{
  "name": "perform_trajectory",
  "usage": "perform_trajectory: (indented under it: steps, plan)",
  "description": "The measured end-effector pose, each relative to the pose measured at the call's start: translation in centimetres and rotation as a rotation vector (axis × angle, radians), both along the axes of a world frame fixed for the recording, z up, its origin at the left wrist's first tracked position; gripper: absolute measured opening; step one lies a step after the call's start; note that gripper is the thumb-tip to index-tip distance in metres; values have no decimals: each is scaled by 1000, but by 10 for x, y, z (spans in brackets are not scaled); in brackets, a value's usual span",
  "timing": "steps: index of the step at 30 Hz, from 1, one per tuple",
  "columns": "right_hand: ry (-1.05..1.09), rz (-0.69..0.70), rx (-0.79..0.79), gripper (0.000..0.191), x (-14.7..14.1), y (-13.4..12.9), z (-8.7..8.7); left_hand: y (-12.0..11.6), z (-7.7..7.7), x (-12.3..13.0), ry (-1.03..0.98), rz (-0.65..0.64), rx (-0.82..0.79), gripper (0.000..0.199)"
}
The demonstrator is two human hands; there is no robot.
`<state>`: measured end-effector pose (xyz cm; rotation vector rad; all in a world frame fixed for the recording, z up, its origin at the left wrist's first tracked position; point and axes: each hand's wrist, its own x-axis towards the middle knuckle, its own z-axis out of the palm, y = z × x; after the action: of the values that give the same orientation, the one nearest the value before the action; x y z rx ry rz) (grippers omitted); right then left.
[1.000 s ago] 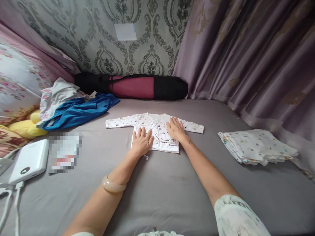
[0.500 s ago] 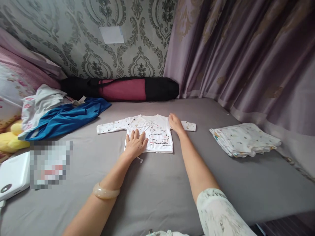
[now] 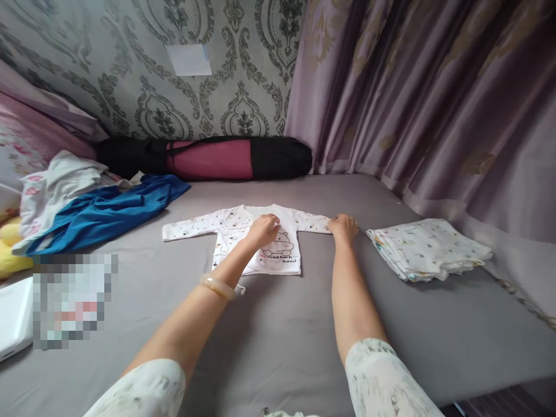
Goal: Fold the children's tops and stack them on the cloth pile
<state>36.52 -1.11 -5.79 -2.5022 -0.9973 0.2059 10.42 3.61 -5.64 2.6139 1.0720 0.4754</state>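
Observation:
A small white wrap-front baby shirt lies spread flat on the grey sheet, both sleeves stretched out sideways. A hippo-like drawing and lettering mark its front, and a thin tie pokes out below the hem. Over the chest is my left hand, fingers loosely bent and pointing right, holding nothing that I can see. Whether it touches the cloth is unclear. At the end of the right sleeve, my right hand has its fingers closed on the cuff, which they hide. A pale bangle circles my left wrist.
A folded stack of white printed cloth lies to the right. Blue clothing is heaped at the left, near a white device and a blurred-out item. A black and maroon long bag lines the wall.
My left hand has moved from the shirt's lower left up and right across the chest. My right hand has slid outward along the sleeve to its cuff. The view has shifted slightly right.

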Motion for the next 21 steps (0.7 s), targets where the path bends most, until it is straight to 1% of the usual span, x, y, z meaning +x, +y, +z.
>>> perform_trajectory:
  steps: [2, 4, 7, 9, 13, 16, 18, 21]
  plan:
    - [-9, -48, -61, 35, 4, 0, 0, 13, -9, 19, -27, -83, 8, 28]
    - [-6, -77, -85, 34, 7, 0, 1, 24, -17, 35, -40, -142, 9, 33]
    - [39, -59, -8, 26, 11, 1, 0, 34, -27, 54, -37, -175, 10, 39]
    - [103, -25, 82, 21, 13, 3, -1, 38, -32, 60, -20, -162, -4, 42]
    - [260, 3, 371, 24, 15, 12, -1, 42, -39, 62, 3, -120, -81, 46]
    - [402, 1, 551, 27, 15, 15, 2, 42, -39, 59, 34, -126, -120, 50]
    - [487, -10, 611, 28, 14, 15, 4, 41, -36, 57, 67, -137, -147, 55]
    - [617, -52, 618, 29, 10, 13, 10, 39, -30, 55, 119, -156, -192, 63]
